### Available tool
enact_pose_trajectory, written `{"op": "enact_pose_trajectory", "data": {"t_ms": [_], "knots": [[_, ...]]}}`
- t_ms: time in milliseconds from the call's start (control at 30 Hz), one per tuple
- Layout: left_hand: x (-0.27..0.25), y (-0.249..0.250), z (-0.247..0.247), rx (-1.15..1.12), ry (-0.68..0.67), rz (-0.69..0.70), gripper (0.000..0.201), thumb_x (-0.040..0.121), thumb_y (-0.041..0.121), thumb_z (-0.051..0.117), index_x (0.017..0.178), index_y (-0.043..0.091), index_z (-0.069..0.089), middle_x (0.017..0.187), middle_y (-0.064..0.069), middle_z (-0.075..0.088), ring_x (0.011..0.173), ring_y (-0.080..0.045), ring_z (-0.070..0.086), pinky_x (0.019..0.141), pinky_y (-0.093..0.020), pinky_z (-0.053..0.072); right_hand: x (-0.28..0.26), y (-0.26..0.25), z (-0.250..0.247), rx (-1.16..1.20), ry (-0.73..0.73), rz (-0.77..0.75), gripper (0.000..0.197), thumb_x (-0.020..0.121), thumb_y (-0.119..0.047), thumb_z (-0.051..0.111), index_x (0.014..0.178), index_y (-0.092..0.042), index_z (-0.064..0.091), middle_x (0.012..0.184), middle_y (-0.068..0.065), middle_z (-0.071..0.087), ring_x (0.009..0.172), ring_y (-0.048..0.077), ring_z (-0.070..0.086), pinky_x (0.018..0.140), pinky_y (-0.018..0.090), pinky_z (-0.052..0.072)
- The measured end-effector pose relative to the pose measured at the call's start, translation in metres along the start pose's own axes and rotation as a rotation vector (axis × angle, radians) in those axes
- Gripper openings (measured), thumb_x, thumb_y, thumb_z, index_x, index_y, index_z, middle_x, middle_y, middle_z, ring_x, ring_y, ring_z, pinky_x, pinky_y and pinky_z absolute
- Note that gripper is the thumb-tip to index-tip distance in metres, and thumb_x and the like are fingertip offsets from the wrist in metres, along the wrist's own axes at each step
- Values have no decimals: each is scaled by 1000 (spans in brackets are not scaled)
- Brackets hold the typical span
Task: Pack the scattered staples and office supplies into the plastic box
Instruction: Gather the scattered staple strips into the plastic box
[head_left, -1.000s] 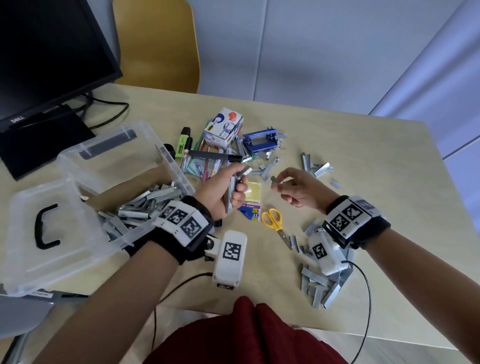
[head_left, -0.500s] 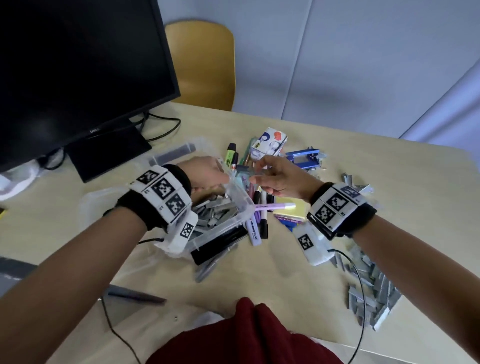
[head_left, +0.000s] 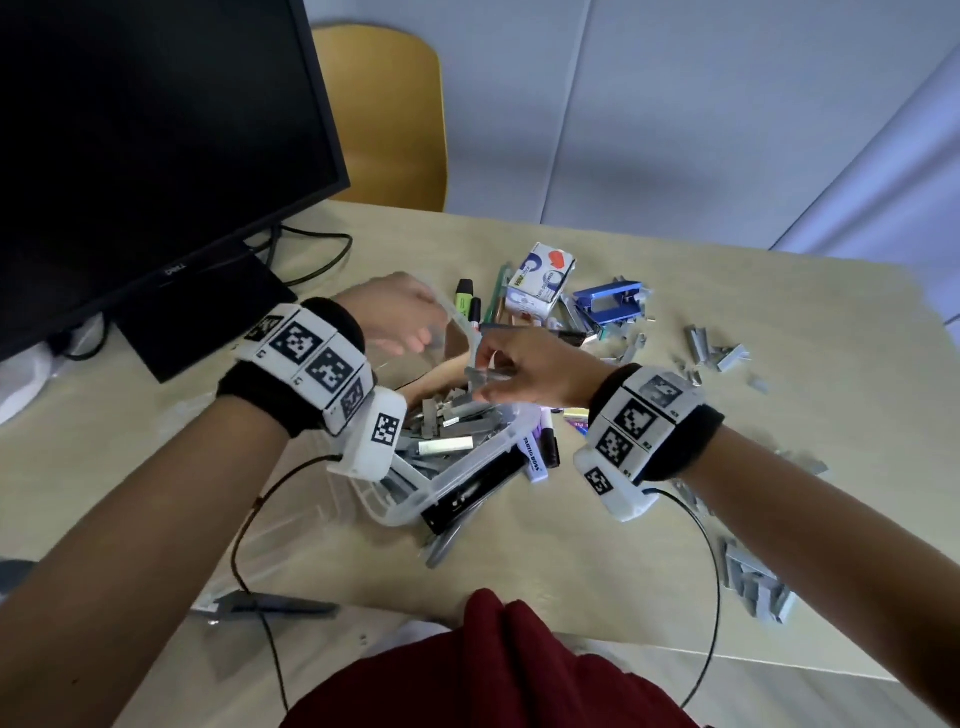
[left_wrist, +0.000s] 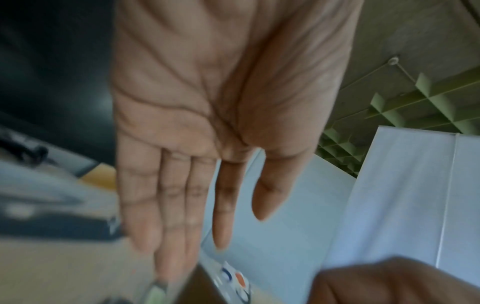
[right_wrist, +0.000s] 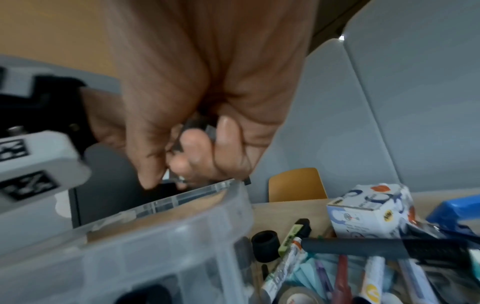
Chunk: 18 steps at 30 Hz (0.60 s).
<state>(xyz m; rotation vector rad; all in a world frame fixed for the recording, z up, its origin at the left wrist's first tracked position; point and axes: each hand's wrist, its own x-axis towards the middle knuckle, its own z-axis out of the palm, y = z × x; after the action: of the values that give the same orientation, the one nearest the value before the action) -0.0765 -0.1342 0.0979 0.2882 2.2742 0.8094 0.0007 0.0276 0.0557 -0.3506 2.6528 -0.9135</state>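
Left hand (head_left: 400, 317) motion-blurred over the plastic box (head_left: 457, 473); right hand's (head_left: 524, 371) grasped contents indistinct

Left hand (left_wrist: 207, 123) flat; right hand (right_wrist: 197, 131) pinching.

A big black screen (head_left: 140, 135) fills the upper left. A yellow chair (head_left: 387, 114) stands behind the desk (head_left: 597, 561), top middle.

The black monitor (head_left: 156, 135) carries the brand "DELL" on its lower bezel. A white marker (head_left: 534, 453) beside the plastic box (head_left: 467, 467) reads "TARGO BOSS", as far as can be made out. Print on the small white carton (head_left: 540, 280) is too blurred to read.
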Motion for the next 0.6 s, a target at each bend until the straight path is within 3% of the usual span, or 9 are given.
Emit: {"op": "enact_pose_trajectory", "data": {"t_ms": [67, 133, 200, 267, 333, 400, 467, 600], "knots": [[6, -4, -16, 134, 203, 68, 13, 92, 23, 49, 88, 16, 59, 91, -3, 60, 88, -18, 54, 72, -25, 39, 5, -7, 6, -78, -28, -10, 24, 85, -20, 64, 101, -5, 54, 78, -14, 47, 66, -2, 45, 55, 1, 33], [14, -6, -27, 277, 266, 39, 17, 90, 27, 49, 92, 15, 61, 104, -4, 61, 98, -20, 53, 77, -25, 34, 10, -15, 10, -153, -61, -15, 27, 87, -19, 62, 107, -3, 54, 82, -8, 52, 62, -3, 44, 55, 5, 33], [20, -5, -31, 397, 201, -24, 30, 93, 27, 45, 108, 6, 60, 120, -11, 58, 111, -27, 51, 84, -28, 37, 13, -22, 14, -232, -67, -20, 28, 88, -18, 59, 113, -5, 54, 92, -2, 57, 70, 6, 50, 65, 9, 38], [24, -7, -30, 492, 159, -71, 41, 97, 24, 37, 127, 0, 50, 136, -17, 47, 125, -29, 43, 98, -31, 35, 16, -25, 17, -292, -74, -20, 30, 88, -18, 60, 116, -9, 56, 105, 0, 62, 89, 16, 58, 86, 25, 48], [29, -13, -30, 513, 134, -103, 43, 96, 26, 39, 131, 4, 48, 138, -15, 46, 126, -29, 43, 103, -33, 33, 16, -25, 19, -349, -93, -11, 30, 86, -14, 61, 116, -12, 57, 116, 6, 61, 101, 22, 59, 93, 35, 49], [33, -18, -30, 507, 118, -111, 41, 91, 29, 45, 126, 9, 53, 131, -12, 53, 119, -29, 49, 103, -34, 38, 16, -25, 19, -372, -96, -17, 27, 84, -9, 60, 110, -12, 60, 120, 6, 59, 103, 22, 58, 92, 37, 48], [35, -20, -30, 502, 112, -108, 41, 90, 30, 46, 126, 10, 54, 128, -11, 55, 117, -29, 50, 101, -34, 40, 12, -28, 21, -376, -145, -6, 21, 83, -8, 60, 104, -9, 63, 117, 3, 58, 102, 20, 57, 93, 35, 48], [38, -21, -30, 508, 98, -99, 43, 90, 32, 45, 127, 12, 53, 130, -10, 53, 118, -29, 48, 101, -34, 38, 13, -45, 43, -414, -307, -39, 10, 86, -9, 56, 90, -3, 64, 90, 7, 60, 81, 16, 49, 82, 28, 44]]}}
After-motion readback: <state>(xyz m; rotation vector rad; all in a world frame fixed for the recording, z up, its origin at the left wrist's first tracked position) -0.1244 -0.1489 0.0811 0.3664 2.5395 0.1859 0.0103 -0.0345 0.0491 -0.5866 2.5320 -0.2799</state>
